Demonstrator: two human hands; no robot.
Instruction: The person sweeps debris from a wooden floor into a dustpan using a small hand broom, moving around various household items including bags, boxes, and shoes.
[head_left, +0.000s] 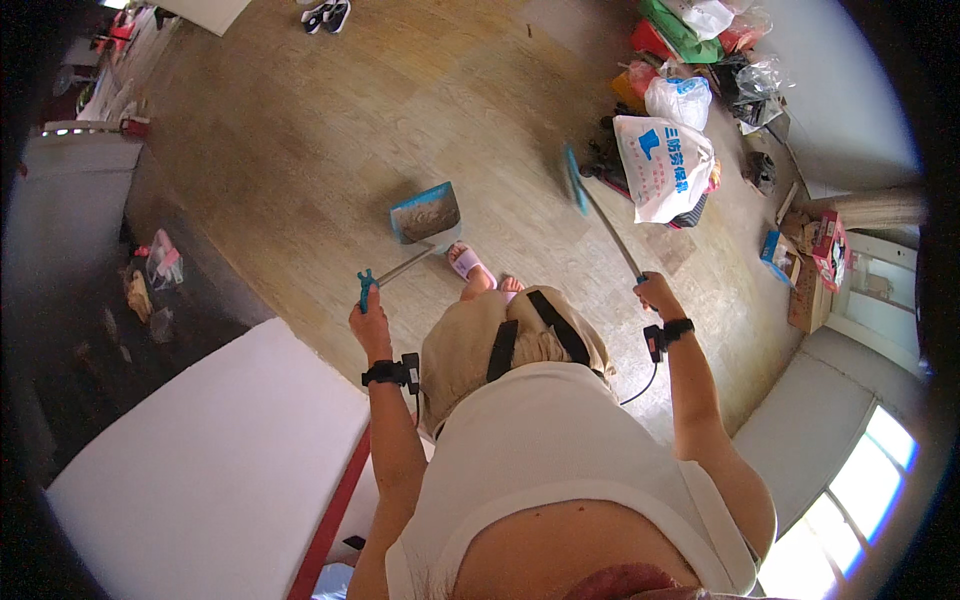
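My left hand (370, 324) is closed around the blue top of a long-handled dustpan (426, 215). The pan hangs in front of my feet, with grey-brown dirt visible in it. In my right hand (660, 296) is the handle of a broom (613, 232), which slants away from me. Its blue head (575, 180) is at the floor, just left of a white plastic bag (666, 169) with blue print. Whether the broom's bristles touch the bag's pile cannot be told.
Bags are heaped at the upper right, beside the wall. Cardboard boxes (808, 296) stand at the right. Dark shoes (326, 15) lie at the far top. A white panel (217, 465) is at the lower left, with small items in plastic (164, 260) beyond it.
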